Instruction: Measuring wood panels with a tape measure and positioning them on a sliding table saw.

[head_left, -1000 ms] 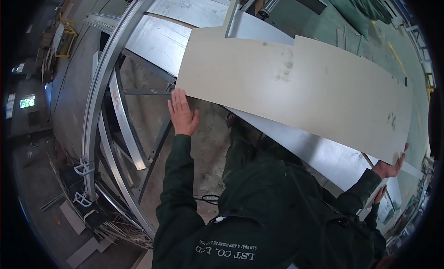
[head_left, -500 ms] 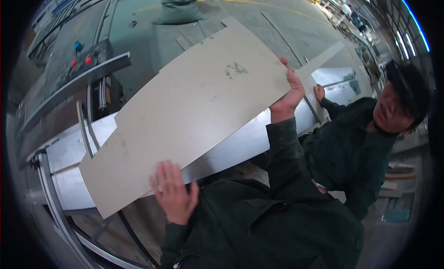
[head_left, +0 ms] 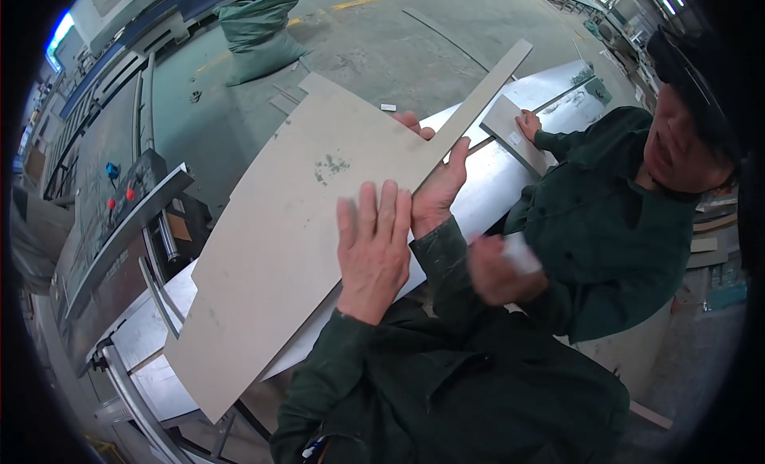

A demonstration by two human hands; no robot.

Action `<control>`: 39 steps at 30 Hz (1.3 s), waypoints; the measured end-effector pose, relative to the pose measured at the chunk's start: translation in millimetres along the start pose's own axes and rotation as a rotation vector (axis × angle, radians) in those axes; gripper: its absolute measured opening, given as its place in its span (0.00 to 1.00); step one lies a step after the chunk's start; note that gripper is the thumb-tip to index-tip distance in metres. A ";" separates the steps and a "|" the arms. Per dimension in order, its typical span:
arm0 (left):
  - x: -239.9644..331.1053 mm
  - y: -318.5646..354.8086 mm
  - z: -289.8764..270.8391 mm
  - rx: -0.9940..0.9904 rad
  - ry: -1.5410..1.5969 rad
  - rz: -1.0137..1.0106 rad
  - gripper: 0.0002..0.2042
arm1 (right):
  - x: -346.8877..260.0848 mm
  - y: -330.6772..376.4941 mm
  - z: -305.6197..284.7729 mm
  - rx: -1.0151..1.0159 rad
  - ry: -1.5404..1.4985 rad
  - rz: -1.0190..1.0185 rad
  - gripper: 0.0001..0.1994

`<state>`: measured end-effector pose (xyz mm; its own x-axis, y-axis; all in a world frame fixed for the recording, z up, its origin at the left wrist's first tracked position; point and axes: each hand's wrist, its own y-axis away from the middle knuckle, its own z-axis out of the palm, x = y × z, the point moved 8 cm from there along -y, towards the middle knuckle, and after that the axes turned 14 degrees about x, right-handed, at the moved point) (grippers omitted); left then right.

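Observation:
A large pale grey-beige board (head_left: pixel 295 225) with a narrow strip running to the upper right lies tilted over a shiny metal table (head_left: pixel 494 185). My left hand (head_left: pixel 370 249) rests on the board's near edge, fingers laid flat together on top. My right hand (head_left: pixel 437 186) grips the same edge just beyond, at the foot of the strip. Both sleeves are dark green.
A co-worker in a green jacket (head_left: pixel 613 217) stands at the right, one hand on a small grey panel (head_left: pixel 510 129) on the table, the other hand (head_left: pixel 498 269) blurred near my right forearm. A control panel with red buttons (head_left: pixel 119 201) stands left; a green sack (head_left: pixel 259 33) lies on the concrete floor.
The board has swung round and now points to the upper right. My left hand has slid along its edge and sits right beside my right hand. The co-worker is closer.

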<state>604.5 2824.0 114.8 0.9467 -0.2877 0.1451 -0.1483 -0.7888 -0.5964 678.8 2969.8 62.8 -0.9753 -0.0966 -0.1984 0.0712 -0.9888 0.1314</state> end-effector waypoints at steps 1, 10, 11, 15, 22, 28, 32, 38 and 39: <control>-4.1 8.6 -3.3 0.005 0.016 -0.015 0.34 | 0.0 -2.0 -2.4 0.051 -0.028 -0.013 0.36; -83.7 187.8 -79.6 0.088 -0.215 -0.329 0.32 | 26.6 123.0 4.0 0.608 -0.506 1.148 0.24; -91.8 208.3 -87.9 0.094 -0.226 -0.335 0.32 | 27.2 139.4 -1.3 0.789 -0.609 1.250 0.23; -135.1 289.5 -128.6 0.138 -0.419 -0.447 0.28 | 26.2 167.9 -13.8 1.239 -0.833 1.328 0.21; -181.1 364.3 -174.5 0.276 -0.481 -0.623 0.27 | 31.7 166.2 10.3 1.135 -0.869 1.172 0.35; -191.2 338.2 -225.0 0.442 -0.415 -0.593 0.23 | 33.6 154.2 43.4 0.983 -0.735 1.113 0.35; -209.5 315.9 -261.6 0.474 -0.451 -0.515 0.21 | 33.2 131.7 59.1 0.773 -0.576 1.076 0.31; -245.4 273.6 -329.0 0.644 -0.454 -0.499 0.19 | 28.2 23.7 83.8 0.091 0.152 0.568 0.24; -251.8 260.2 -343.3 0.650 -0.432 -0.476 0.18 | 23.9 3.6 92.4 -0.034 0.323 0.376 0.22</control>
<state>229.3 2504.7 194.1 0.9106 0.3211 0.2602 0.3521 -0.2730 -0.8952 636.5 2974.6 148.3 -0.7667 -0.4723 -0.4348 0.4176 -0.8813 0.2210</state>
